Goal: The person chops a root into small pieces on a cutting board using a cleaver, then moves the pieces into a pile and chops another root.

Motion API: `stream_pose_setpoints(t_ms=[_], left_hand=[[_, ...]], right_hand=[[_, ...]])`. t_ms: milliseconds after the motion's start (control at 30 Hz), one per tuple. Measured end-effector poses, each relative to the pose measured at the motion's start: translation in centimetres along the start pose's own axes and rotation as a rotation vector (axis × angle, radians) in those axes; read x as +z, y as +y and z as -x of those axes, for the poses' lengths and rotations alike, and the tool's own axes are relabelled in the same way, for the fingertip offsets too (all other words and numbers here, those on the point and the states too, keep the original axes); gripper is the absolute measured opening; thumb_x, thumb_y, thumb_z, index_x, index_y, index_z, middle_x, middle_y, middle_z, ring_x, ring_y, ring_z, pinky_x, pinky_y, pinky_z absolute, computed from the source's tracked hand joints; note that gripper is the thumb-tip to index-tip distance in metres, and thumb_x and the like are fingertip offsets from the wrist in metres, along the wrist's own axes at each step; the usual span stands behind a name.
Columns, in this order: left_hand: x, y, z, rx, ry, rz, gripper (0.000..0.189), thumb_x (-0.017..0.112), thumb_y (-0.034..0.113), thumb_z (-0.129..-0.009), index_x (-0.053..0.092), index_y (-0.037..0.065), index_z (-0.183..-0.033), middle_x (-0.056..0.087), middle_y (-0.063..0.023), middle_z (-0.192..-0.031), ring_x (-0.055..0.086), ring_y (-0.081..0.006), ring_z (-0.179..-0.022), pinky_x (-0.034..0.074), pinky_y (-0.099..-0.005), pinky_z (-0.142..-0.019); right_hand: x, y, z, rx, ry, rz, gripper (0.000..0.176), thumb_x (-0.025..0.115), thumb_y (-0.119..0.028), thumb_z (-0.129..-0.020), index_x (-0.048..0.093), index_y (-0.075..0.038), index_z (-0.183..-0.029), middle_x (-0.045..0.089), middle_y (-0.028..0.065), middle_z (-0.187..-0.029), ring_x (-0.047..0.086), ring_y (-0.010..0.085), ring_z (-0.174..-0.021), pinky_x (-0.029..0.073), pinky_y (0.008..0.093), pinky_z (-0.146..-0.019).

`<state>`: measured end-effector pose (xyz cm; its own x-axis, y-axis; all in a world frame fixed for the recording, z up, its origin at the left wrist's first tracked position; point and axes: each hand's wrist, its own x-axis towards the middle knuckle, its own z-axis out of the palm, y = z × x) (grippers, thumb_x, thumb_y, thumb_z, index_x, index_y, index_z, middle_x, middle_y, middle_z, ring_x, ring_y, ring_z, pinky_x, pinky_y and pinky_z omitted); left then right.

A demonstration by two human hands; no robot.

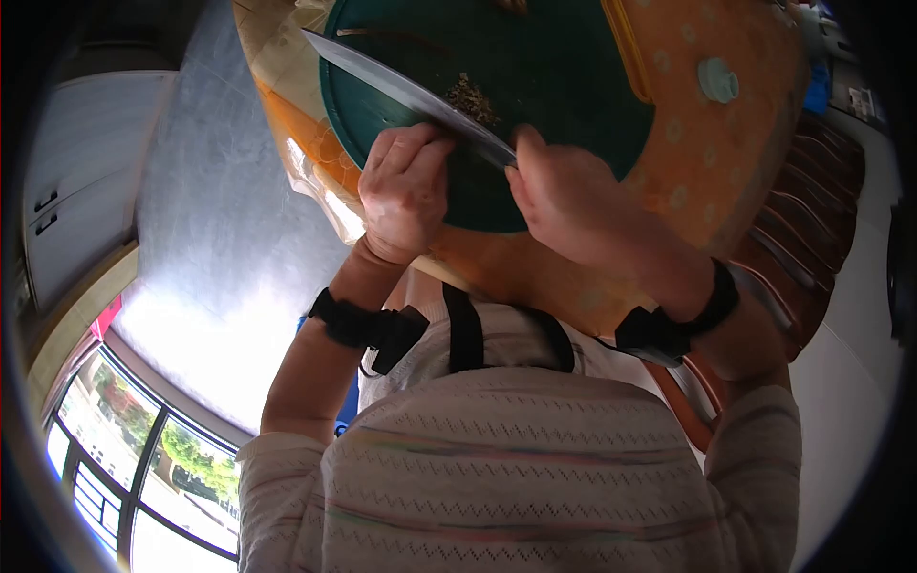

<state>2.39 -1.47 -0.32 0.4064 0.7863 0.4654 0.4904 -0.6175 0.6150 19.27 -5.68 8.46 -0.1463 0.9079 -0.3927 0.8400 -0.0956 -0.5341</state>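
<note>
My right hand point(565, 196) is closed round the handle end of a large kitchen knife. The long, wide knife blade point(401, 91) slants up and left over a dark green round cutting board point(573, 115). Close against the near side of the blade, my left hand point(406, 186) has its fingers curled down at the board; whatever they pinch is hidden. Just beyond the blade lies a small heap of chopped brown bits point(470, 99). A thin brown strip point(382, 38) rests near the board's far left edge.
The board stands on a table with an orange patterned cloth point(683, 143). A yellow bar-like object point(628, 50) lies at the board's right edge. Farther right is a pale green cap-like piece point(716, 80). Dark brown wooden slatted seating point(793, 220) stands beyond the table.
</note>
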Motion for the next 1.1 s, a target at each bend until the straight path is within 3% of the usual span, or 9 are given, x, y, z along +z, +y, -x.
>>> stream_pose_setpoints(t_ms=[267,567,833,933,1100], left_hand=[[0.2,0.0,-0.1,0.061,0.005,-0.004,0.025,0.062,-0.008,-0.063,0.067,0.004,-0.084,0.062,-0.0067,-0.089,0.059,-0.0258,-0.082,0.05,-0.0334,-0.073],[-0.1,0.0,0.0,-0.02,-0.009,-0.06,0.023,0.067,-0.004,-0.066,0.067,0.007,-0.085,0.061,-0.0053,-0.087,0.057,-0.0251,-0.081,0.048,-0.0335,-0.073],[-0.3,0.5,0.2,-0.033,-0.001,-0.05,0.027,0.066,-0.006,-0.064,0.069,0.006,-0.088,0.06,-0.0058,-0.087,0.057,-0.0253,-0.081,0.049,-0.0331,-0.073],[-0.3,0.5,0.1,-0.044,-0.007,-0.052,0.02,0.068,-0.005,-0.069,0.069,0.005,-0.086,0.063,-0.0067,-0.087,0.059,-0.0249,-0.082,0.049,-0.0325,-0.073],[0.0,0.3,0.2,-0.038,0.014,-0.053,0.02,0.069,-0.006,-0.068,0.069,0.005,-0.086,0.062,-0.0064,-0.086,0.059,-0.0244,-0.081,0.049,-0.0321,-0.072]], right_hand=[[1.1,0.5,-0.2,-0.026,0.096,0.058,0.013,0.053,0.0,-0.077,0.045,0.003,-0.087,0.061,0.0197,-0.062,0.064,0.0369,-0.062,0.052,0.0433,-0.054],[1.1,0.7,-0.2,-0.08,0.104,0.053,0.012,0.053,0.0,-0.077,0.045,0.003,-0.086,0.06,0.0199,-0.062,0.063,0.0367,-0.061,0.051,0.0437,-0.054],[0.1,1.3,2.1,-0.079,0.07,-0.168,0.013,0.053,-0.011,-0.089,0.045,-0.001,-0.089,0.057,0.0151,-0.059,0.06,0.0367,-0.058,0.046,0.0435,-0.049],[0.3,1.3,2.1,-0.078,0.093,-0.122,0.012,0.052,-0.01,-0.089,0.044,-0.001,-0.088,0.056,0.0157,-0.058,0.06,0.0366,-0.056,0.045,0.0434,-0.048],[-0.1,1.8,2.6,-0.038,0.083,-0.135,0.011,0.052,-0.009,-0.089,0.044,-0.001,-0.089,0.056,0.0158,-0.058,0.059,0.036,-0.055,0.046,0.0431,-0.048]])
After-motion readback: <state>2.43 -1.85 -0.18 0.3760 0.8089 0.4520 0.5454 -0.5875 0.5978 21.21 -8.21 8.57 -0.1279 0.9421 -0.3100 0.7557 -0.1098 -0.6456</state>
